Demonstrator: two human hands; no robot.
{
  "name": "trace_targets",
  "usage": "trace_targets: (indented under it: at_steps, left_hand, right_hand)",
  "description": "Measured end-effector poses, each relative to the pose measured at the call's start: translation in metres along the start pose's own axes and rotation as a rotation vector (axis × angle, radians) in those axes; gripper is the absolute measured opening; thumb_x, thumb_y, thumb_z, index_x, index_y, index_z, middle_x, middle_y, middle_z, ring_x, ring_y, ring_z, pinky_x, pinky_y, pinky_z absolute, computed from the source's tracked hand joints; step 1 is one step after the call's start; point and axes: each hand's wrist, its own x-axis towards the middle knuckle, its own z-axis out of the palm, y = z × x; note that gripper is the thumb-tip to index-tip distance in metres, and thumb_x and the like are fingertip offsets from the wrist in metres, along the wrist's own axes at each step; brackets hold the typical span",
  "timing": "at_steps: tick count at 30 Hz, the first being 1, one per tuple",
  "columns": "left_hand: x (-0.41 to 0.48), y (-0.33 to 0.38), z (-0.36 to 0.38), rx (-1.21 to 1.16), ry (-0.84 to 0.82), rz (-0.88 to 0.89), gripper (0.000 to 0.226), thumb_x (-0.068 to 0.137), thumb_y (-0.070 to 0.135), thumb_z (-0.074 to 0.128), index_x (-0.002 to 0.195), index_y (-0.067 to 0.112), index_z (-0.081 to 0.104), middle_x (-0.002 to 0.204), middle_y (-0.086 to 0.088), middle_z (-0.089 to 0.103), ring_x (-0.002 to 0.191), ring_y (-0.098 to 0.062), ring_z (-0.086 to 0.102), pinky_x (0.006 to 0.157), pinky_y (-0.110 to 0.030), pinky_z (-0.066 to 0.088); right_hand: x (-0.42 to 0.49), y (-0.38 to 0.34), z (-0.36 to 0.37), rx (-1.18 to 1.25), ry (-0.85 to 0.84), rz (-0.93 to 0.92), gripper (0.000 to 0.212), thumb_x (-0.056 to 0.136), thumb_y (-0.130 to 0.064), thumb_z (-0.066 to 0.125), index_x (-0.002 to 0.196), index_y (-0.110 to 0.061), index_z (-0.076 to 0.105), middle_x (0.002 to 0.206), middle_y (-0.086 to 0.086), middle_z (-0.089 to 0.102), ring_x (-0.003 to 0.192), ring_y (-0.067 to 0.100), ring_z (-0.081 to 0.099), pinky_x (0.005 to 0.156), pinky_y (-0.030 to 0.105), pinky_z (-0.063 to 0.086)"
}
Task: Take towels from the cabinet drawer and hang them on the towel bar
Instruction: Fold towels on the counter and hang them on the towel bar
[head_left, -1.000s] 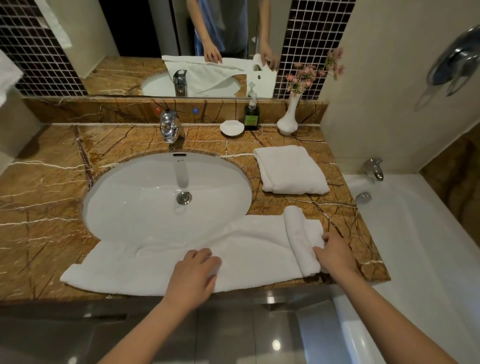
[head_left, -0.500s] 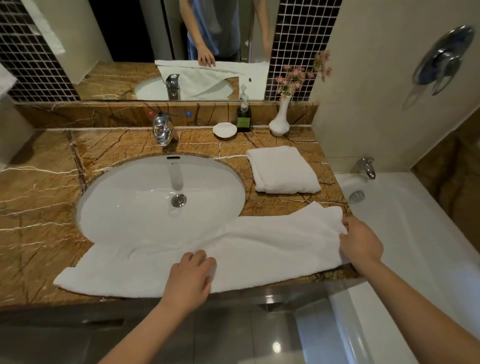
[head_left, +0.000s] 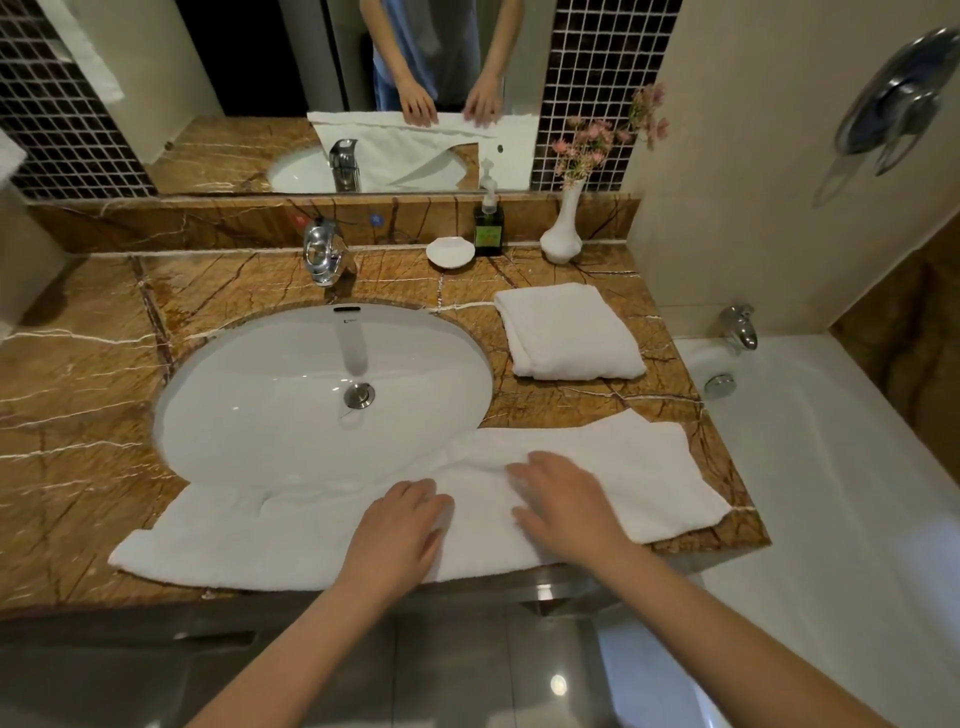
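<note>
- A long white towel (head_left: 260, 540) lies spread flat along the front edge of the marble countertop (head_left: 78, 415). Its back edge hangs a little over the front rim of the oval sink (head_left: 291, 395).
- The left hand (head_left: 400, 525) rests palm down on the middle of this towel. Its fingers (head_left: 426, 493) are straight and close together and do not grip anything. The cloth is under them, not between them.
- The right hand (head_left: 566, 499) lies just beside the left one, also palm down on the towel. Its fingers (head_left: 530, 467) are straight and a little spread, and they point to the left and toward the sink. They press on the cloth and do not pinch it.
- The two hands are near each other but do not touch. Long parts of the towel reach out to the left of the left hand and to the right of the right hand.
- A second towel (head_left: 569, 332), folded, lies on the countertop to the right of the sink, apart from the long one.
- Behind the sink stands a chrome faucet (head_left: 322, 254). To its right, along the back ledge, are a white soap dish (head_left: 450, 252), a green soap bottle (head_left: 489, 228) and a white vase (head_left: 563, 234) with pink flowers.
- A white bathtub (head_left: 831, 467) is at the right of the countertop.
- The mirror (head_left: 249, 78) above shows both hands on the towel.
</note>
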Motion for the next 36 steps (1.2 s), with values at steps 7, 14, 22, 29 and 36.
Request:
trace_targets:
  at_steps: [7,14,22,29,36]
  left_hand:
    - [-0.026,-0.012,0.007,-0.005,-0.058,0.001,0.046,0.089,0.026,0.06,0.134,0.024,0.053,0.143,-0.006,0.047,0.129,-0.03,0.048,0.104,-0.041,0.042]
    - [-0.033,-0.041,-0.009,-0.181,0.06,-0.086,0.038,0.09,0.032,0.053,0.125,0.019,0.061,0.127,-0.004,0.06,0.113,-0.025,0.058,0.087,-0.034,0.051]
    - [-0.029,-0.149,-0.028,-0.001,-0.326,-0.329,0.063,0.087,0.068,0.038,0.137,0.031,0.045,0.137,0.009,0.052,0.124,-0.013,0.048,0.102,-0.03,0.037]
    - [-0.061,-0.15,-0.026,0.133,-0.213,-0.355,0.077,0.082,0.076,0.025,0.147,0.034,0.025,0.153,0.005,0.031,0.139,-0.018,0.029,0.11,-0.037,0.03]
    - [-0.106,-0.128,-0.005,0.088,-0.164,-0.488,0.093,0.07,0.081,-0.008,0.15,0.035,-0.004,0.159,0.001,-0.01,0.147,-0.025,-0.001,0.117,-0.046,0.011]
  right_hand:
    - [-0.02,-0.044,0.054,-0.118,-0.12,0.073,0.068,0.094,-0.06,0.035,0.151,-0.042,0.004,0.162,0.002,-0.01,0.148,0.027,-0.013,0.114,0.059,-0.004]
    - [-0.026,-0.025,0.053,-0.196,-0.176,-0.04,0.081,0.087,-0.064,0.046,0.148,-0.047,-0.005,0.161,-0.002,-0.014,0.146,0.028,-0.019,0.111,0.065,-0.007]
    - [-0.01,-0.059,0.05,-0.124,-0.06,0.02,0.059,0.095,-0.062,0.018,0.15,-0.041,0.013,0.161,-0.004,-0.016,0.147,0.024,-0.017,0.114,0.056,-0.009]
    - [0.013,-0.087,0.069,-0.188,-0.12,-0.059,0.065,0.08,-0.069,-0.016,0.141,-0.049,-0.025,0.156,-0.005,-0.028,0.142,0.026,-0.03,0.11,0.06,-0.018]
    - [0.023,-0.072,0.064,-0.257,-0.133,-0.183,0.058,0.086,-0.065,-0.006,0.14,-0.051,-0.024,0.158,-0.008,-0.022,0.142,0.022,-0.029,0.108,0.055,-0.023]
